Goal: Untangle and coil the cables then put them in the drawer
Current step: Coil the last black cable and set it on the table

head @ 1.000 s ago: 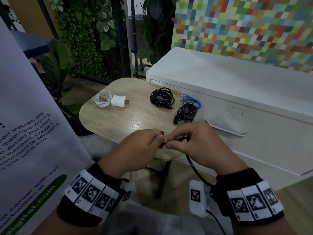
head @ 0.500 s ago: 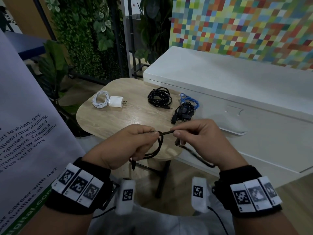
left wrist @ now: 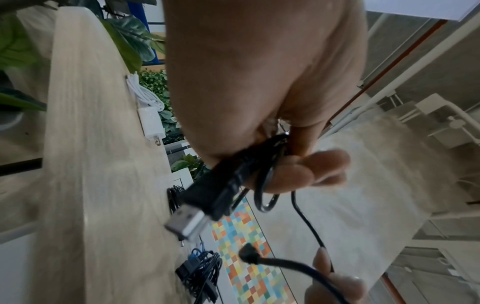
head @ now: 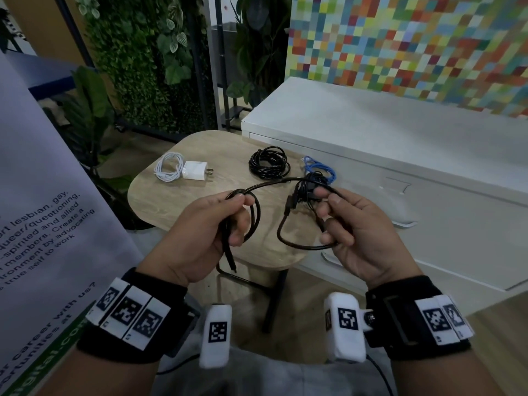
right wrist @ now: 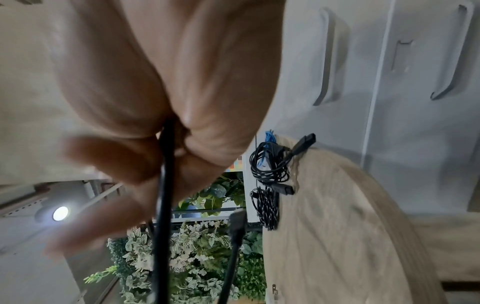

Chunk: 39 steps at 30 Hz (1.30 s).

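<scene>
Now we've got the black cable (head: 274, 182) up off the wooden table (head: 160, 201) — our left hand (head: 200, 238) curls round a couple of loops of it, the USB plug (left wrist: 185, 223) poking out below. At three o'clock our right hand (head: 354, 238) pinches the free stretch between thumb and fingers. Up at twelve o'clock on the table lie a black coil (head: 268, 166), a blue cable (head: 318, 168) and a white charger (head: 195, 170) — the white drawer unit (head: 414, 155) beside them.
</scene>
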Tool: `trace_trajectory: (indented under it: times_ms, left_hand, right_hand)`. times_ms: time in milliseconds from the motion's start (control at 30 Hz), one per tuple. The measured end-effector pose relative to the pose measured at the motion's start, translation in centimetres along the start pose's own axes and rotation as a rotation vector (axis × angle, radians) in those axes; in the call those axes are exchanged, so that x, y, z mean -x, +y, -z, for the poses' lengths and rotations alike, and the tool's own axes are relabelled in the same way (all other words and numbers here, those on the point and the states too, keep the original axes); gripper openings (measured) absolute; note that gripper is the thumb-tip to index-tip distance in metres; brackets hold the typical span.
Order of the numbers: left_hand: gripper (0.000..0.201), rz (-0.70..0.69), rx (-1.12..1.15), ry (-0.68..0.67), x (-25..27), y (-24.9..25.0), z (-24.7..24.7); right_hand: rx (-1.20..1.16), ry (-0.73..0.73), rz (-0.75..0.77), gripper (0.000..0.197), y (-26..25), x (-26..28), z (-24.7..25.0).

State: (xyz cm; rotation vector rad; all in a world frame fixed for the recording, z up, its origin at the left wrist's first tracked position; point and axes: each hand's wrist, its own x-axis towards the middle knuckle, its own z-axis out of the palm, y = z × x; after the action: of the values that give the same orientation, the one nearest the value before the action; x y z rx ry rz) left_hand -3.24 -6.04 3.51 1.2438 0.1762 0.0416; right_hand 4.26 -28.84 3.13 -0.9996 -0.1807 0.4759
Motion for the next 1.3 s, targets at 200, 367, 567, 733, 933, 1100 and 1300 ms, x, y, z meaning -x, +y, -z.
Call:
trace_trajectory:
  times_ms: [200, 367, 567, 733, 933, 1100, 1300]
  left_hand:
    - [0.025, 0.015, -0.013, 0.021, 0.4, -0.1, -0.3]
    - [0.037, 0.080, 0.177, -0.040, 1.1, 0.5, -0.7]
    - [0.055, -0.030, 0.333, 0.053, 0.6, 1.3, -1.6]
    - [0.036, -0.137, 0.220, 0.043, 0.9, 1.0, -3.0]
    - [0.023, -0.281, -0.417, -0.082, 0.9, -1.1, -3.0]
    - [0.049, -0.432, -1.157, -0.074, 0.9, -1.4, -2.3]
    - [0.035, -0.299, -1.097, -0.072, 0.6, -1.1, -1.5]
  right_hand:
    - [0.312, 0.089, 0.052, 0.026, -0.2, 0.0, 0.3]
    - [0.920, 0.125, 0.192, 0.021, -0.6, 0.1, 0.1]
    - [1.334, 0.015, 0.147, 0.018, -0.7, 0.8, -2.0]
    - [1.554, -0.166, 0.165, 0.024, 0.8, 1.4, -4.3]
    - [1.729, -0.302, 0.189, 0.013, 2.0, 1.9, -5.7]
    - [1.574, -0.216, 0.305, 0.009, 1.6, 1.5, -5.2]
    - [1.288, -0.113, 0.228, 0.010, -1.5, 1.8, -3.7]
